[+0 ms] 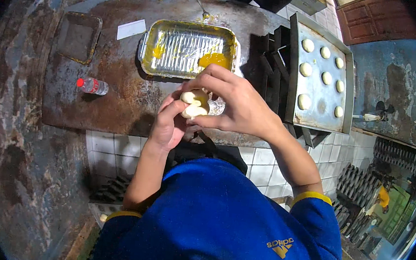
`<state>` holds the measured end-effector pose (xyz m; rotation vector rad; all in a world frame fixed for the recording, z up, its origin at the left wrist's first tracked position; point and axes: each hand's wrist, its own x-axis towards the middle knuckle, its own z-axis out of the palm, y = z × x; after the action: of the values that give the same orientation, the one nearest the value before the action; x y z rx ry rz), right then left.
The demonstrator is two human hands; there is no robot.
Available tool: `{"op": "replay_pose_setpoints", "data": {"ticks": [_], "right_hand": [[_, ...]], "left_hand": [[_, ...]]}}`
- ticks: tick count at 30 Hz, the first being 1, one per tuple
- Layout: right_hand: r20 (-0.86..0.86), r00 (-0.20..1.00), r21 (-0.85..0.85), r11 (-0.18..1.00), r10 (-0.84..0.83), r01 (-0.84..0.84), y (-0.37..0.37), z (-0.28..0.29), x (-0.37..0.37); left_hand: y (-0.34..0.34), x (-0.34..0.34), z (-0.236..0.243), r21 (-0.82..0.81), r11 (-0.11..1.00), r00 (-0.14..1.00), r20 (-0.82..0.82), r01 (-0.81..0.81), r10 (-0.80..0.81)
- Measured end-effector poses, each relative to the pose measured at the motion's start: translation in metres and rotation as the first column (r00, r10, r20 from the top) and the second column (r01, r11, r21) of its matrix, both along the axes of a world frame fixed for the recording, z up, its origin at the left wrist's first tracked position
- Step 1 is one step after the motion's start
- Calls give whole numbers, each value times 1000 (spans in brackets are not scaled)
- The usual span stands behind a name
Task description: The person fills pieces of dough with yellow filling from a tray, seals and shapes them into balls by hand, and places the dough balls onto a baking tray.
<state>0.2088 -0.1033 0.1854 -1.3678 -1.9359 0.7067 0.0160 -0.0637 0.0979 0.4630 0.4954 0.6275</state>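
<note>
A small lump of pale dough (194, 104) with a bit of yellow filling on top sat between the person's two hands, above the front edge of the rusty metal surface (116, 107). The left hand (169, 124) cupped the dough from below, its grip curled narrow around it. The right hand (233, 100) came over the top, and its fingertips (192, 86) pinched the dough, so this grip was also closed on the lump. Something clear and shiny showed just under the right hand, but it was too hidden to tell what it was.

Just behind the grip lay a foil-lined tray (188, 49) with smears of yellow filling (214, 59) in it. Beyond the tray, a fork (201, 6) lay on the surface. Well off to the left of the grip lay a small plastic bottle with a red cap (92, 85), and farther back on that side sat a dark empty pan (77, 36) and a white slip of paper (131, 29). To the right of the grip stood a metal baking sheet (319, 97) with round dough balls (306, 69) set out in rows on it.
</note>
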Motion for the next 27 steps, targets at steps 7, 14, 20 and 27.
{"op": "replay_pose_setpoints", "data": {"ticks": [7,14,20,27], "right_hand": [[-311,939,-240,968,-150,76,-4,-3,1],[-465,828,-383,915,-313,130,-8,6,-11],[-324,913,-183,963,-248,197,-3,13,-7],[-400,852,-396,902,-338,172,-6,20,-11]], "left_hand": [[13,-15,-22,24,981,920,344,192,-188],[-3,-14,20,397,917,985,-168,41,28],[0,-14,32,148,989,1000,27,-14,10],[1,-15,28,350,937,982,-177,-3,69]]}}
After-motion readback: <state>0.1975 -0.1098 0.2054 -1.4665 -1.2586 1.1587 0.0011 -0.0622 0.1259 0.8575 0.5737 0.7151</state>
